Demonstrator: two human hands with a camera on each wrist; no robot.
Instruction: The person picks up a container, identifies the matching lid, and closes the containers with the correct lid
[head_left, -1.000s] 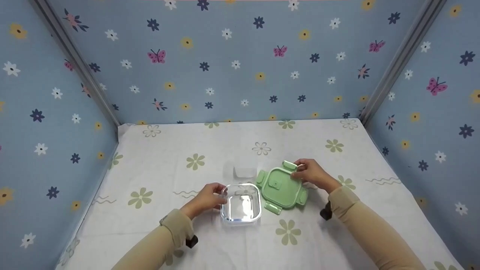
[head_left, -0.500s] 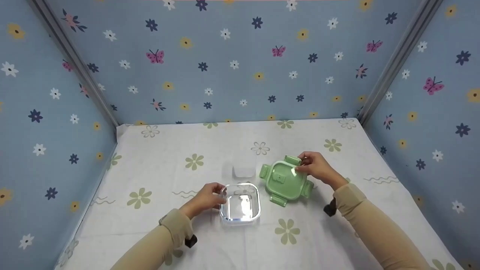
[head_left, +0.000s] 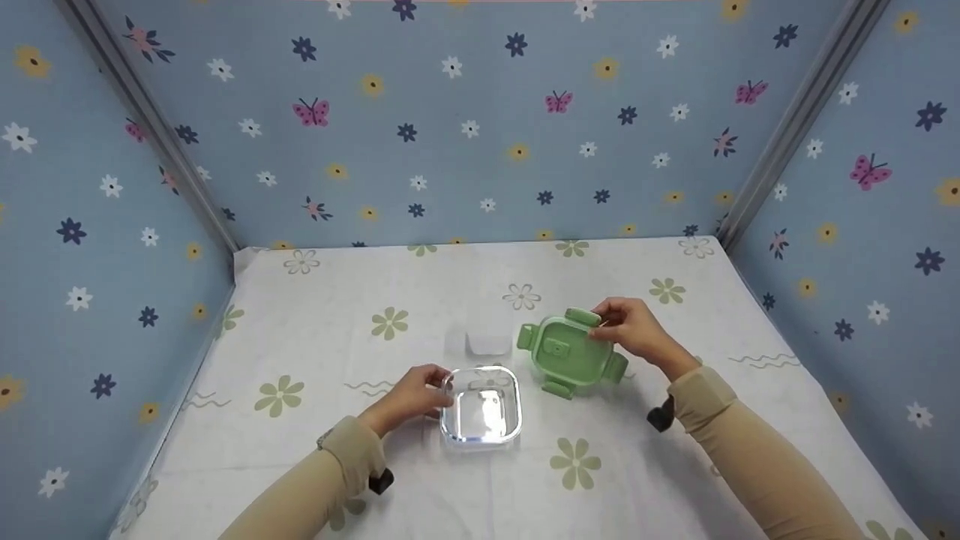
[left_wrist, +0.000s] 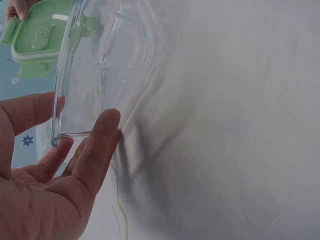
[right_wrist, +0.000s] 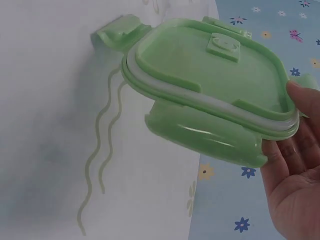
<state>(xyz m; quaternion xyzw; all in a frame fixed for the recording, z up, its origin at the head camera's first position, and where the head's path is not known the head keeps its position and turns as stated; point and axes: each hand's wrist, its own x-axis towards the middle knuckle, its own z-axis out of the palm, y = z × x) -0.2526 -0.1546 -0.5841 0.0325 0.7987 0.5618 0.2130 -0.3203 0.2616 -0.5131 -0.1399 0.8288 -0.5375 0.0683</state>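
In the head view a clear square glass food container (head_left: 480, 409) rests on the table in front of the person. The left hand (head_left: 412, 399) grips its left side; in the left wrist view the thumb lies at the rim (left_wrist: 56, 112) and the fingers against the outer wall. To the right, the right hand (head_left: 634, 334) holds a green lid (head_left: 574, 352) by its far right corner, raised over the cloth and tilted. Flaps stick out from the lid's sides, and a pale seal (right_wrist: 210, 100) runs along its edge in the right wrist view.
Behind the container stands a small whitish, see-through thing (head_left: 489, 343), its kind unclear. A white cloth with green flowers (head_left: 390, 322) covers the table. Blue patterned walls (head_left: 465, 150) rise at the back and both sides, with grey posts (head_left: 154, 124) at the corners.
The right hand has lifted the green lid and moved it slightly away and to the right, tilting it. The left hand and the glass container have stayed in place.
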